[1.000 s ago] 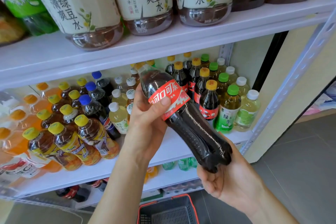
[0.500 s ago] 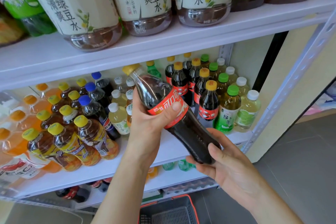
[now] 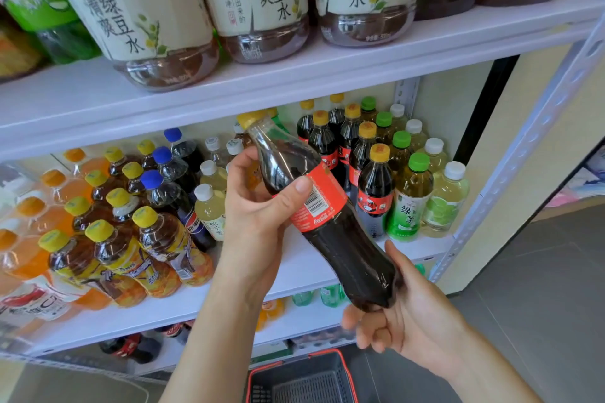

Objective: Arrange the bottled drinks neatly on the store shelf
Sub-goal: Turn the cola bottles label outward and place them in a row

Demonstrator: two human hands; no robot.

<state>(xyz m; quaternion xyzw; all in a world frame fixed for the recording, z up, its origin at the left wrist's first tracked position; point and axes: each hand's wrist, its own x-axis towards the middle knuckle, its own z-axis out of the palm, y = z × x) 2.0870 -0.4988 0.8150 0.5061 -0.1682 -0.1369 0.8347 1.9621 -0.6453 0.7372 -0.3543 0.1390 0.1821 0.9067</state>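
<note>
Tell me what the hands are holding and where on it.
One cola bottle: the left hand grips it at the label, the right hand cups its base.

**Bare Hands, Bare Forearms**

Standing beside the shelf, all I can see of the person is a pair of arms. The left hand (image 3: 258, 209) and the right hand (image 3: 415, 314) are both bare. Each arm is uncovered as far as the bottom edge of the view. The left forearm (image 3: 212, 340) is slim and smooth, and the right forearm (image 3: 487, 379) looks much the same. The fingers (image 3: 370, 334) are slender, with soft creases at the joints. The left thumbnail (image 3: 302, 185) is cut short and has a plain, natural sheen. The right hand shows its palm side, where faint lines cross the skin.
</note>
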